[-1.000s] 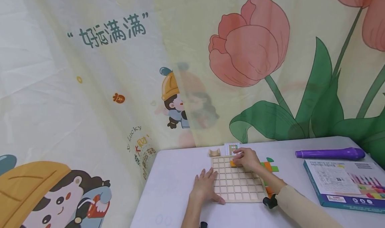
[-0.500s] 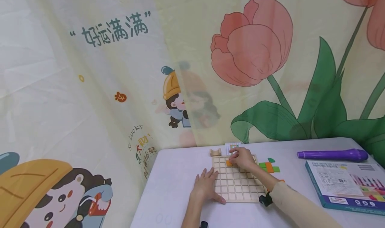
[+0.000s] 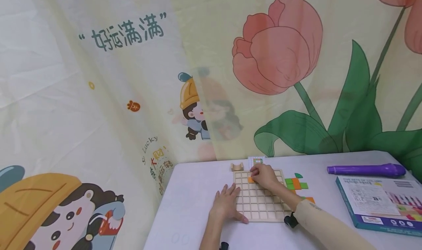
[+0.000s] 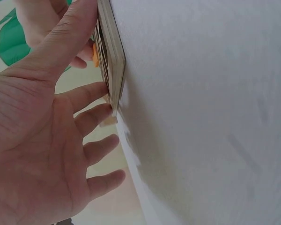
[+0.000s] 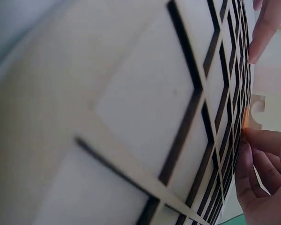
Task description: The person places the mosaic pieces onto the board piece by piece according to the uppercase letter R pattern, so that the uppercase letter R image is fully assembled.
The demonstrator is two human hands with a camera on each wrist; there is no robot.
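A pale wooden grid board [image 3: 260,206] lies on the white table. My left hand [image 3: 225,204] is spread at its left side; in the left wrist view, the thumb and two fingertips touch the board's edge [image 4: 116,61]. Over the upper rows, my right hand [image 3: 265,177] pinches a small orange block [image 3: 250,179] between thumb and index finger. The right wrist view shows those fingertips [image 5: 245,136] right at the grid's surface, with the orange block [image 5: 246,117] mostly hidden behind them.
Behind the board stand a small wooden holder [image 3: 237,166] and a printed card [image 3: 256,160]. Green and orange blocks [image 3: 296,184] lie at its right. Farther right are a purple microphone-shaped object [image 3: 366,169] and a flat box [image 3: 379,204]. A printed curtain [image 3: 214,77] hangs behind the table.
My right hand has shifted a little left along the board's upper rows with the orange block, uncovering more of the blocks at the right. The left hand has stayed in place.
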